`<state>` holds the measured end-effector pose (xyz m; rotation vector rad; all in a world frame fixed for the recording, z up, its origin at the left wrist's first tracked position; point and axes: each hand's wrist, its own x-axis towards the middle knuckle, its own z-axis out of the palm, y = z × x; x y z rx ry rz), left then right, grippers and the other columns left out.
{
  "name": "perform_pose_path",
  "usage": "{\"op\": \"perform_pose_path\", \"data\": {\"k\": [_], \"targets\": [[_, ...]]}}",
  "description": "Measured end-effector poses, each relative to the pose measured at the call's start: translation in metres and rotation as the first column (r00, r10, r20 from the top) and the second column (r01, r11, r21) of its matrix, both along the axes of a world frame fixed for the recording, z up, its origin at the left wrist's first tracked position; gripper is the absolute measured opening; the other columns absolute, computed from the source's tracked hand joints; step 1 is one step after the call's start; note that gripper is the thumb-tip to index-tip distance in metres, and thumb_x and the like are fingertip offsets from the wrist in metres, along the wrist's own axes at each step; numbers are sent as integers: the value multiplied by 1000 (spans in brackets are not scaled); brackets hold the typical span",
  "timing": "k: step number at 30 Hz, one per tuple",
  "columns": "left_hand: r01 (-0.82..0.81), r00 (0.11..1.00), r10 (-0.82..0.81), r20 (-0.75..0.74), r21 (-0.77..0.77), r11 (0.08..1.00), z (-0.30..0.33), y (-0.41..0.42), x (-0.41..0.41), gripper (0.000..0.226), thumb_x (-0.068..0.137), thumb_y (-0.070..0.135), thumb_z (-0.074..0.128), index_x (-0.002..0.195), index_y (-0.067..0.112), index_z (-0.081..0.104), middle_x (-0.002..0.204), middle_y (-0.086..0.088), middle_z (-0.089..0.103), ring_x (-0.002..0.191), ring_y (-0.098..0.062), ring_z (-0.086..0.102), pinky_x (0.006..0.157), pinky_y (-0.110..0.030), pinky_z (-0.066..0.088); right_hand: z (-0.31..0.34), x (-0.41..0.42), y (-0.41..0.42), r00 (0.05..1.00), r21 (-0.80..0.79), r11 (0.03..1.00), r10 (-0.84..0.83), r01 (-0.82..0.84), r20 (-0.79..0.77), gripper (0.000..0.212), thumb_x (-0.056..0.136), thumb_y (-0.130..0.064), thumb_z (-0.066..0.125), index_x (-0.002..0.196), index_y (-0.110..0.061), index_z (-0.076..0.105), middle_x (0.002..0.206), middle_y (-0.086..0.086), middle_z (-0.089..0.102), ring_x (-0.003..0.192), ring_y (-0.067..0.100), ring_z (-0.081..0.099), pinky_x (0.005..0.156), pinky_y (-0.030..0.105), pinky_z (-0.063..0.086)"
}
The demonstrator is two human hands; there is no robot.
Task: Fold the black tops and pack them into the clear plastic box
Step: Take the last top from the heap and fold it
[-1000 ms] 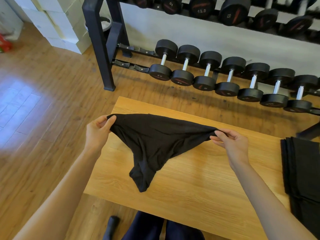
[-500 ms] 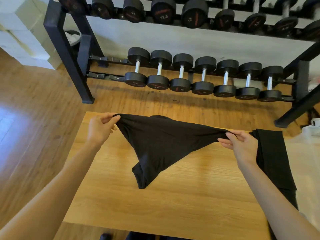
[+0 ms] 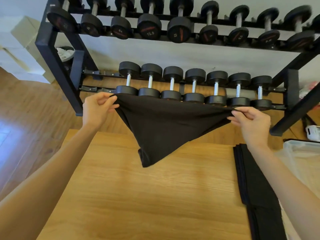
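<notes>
My left hand [image 3: 97, 110] and right hand [image 3: 251, 122] each pinch a corner of the black top [image 3: 166, 125]; it sags between them above the table [image 3: 138, 196].

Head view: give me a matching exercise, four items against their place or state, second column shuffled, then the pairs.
Items:
1. black top
2. folded black tops
3. clear plastic box
4. dumbbells

Place or state:
A. on the black rack behind the table
B. stretched in the air between both hands
C. at the right edge, beyond the folded pile
D. lying flat on the wooden table

Pairs: 1-B, 2-D, 3-C, 4-A
</notes>
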<state>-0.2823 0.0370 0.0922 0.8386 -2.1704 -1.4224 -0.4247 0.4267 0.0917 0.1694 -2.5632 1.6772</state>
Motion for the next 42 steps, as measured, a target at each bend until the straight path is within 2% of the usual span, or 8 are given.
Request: {"op": "perform_pose_path", "data": {"k": [10, 14, 19, 22, 28, 32, 38, 42], "targets": [[-61, 992, 59, -109, -14, 998, 37, 2, -24, 21, 96, 24, 63, 113, 13, 67, 95, -2, 73, 85, -8, 73, 81, -26, 58, 33, -35, 1, 998, -66, 998, 9, -13, -58, 22, 93, -13, 63, 114, -7, 68, 102, 10, 71, 88, 12, 73, 80, 26, 59], [-68, 992, 63, -111, -46, 997, 38, 6, -17, 19, 96, 25, 61, 113, 17, 66, 104, -4, 72, 87, -8, 73, 79, -22, 58, 30, -33, 6, 997, -68, 997, 40, -44, -61, 22, 94, -12, 62, 115, -7, 67, 102, 10, 71, 89, 12, 73, 79, 24, 59], [-65, 995, 60, -85, -59, 996, 34, 11, -4, 21, 96, 24, 61, 114, 15, 66, 104, -6, 72, 89, -11, 73, 84, -31, 58, 22, -30, 12, 996, -59, 996, 61, -64, -59, 20, 94, -12, 61, 113, -9, 67, 101, 8, 70, 86, 7, 72, 75, 18, 58], [-70, 994, 67, -89, -39, 997, 31, 14, 3, 21, 96, 23, 61, 114, 13, 66, 104, -7, 72, 91, -13, 73, 85, -33, 58, 21, -28, 14, 996, -59, 995, 76, -79, -54, 19, 94, -13, 61, 112, -12, 66, 101, 8, 70, 86, 8, 72, 76, 20, 58], [-69, 993, 69, -93, 8, 998, 22, 21, 22, 24, 96, 20, 61, 116, 8, 65, 101, -4, 71, 92, -9, 72, 80, -22, 58, 21, -14, 18, 995, -63, 994, 84, -87, -51, 17, 94, -12, 62, 110, -15, 66, 98, 6, 71, 84, 8, 73, 74, 18, 58], [-42, 996, 46, -72, 58, 997, 11, 22, 44, 12, 96, 18, 62, 106, 16, 68, 98, 1, 72, 92, -9, 72, 82, -21, 57, 18, 8, 24, 995, -64, 994, 90, -92, -36, 18, 93, -10, 62, 111, -13, 67, 96, 7, 71, 83, 10, 73, 73, 18, 58], [31, 999, -27, -39, 113, 993, -10, 15, 83, 10, 95, 15, 62, 96, 22, 69, 96, -3, 73, 91, -10, 72, 80, -19, 57, -2, 57, 31, 994, -59, 994, 95, -92, 45, 17, 92, -9, 63, 108, -14, 68, 96, 7, 72, 84, 16, 74, 75, 26, 60], [69, 997, -72, 17, 126, 990, -29, 8, 110, 9, 94, 13, 63, 95, 20, 70, 88, 3, 73, 89, -7, 72, 76, -15, 56, -19, 98, 37, 991, -40, 997, 71, -67, 116, 15, 91, -8, 63, 104, -13, 69, 92, 5, 72, 82, 13, 74, 75, 24, 59]]}}
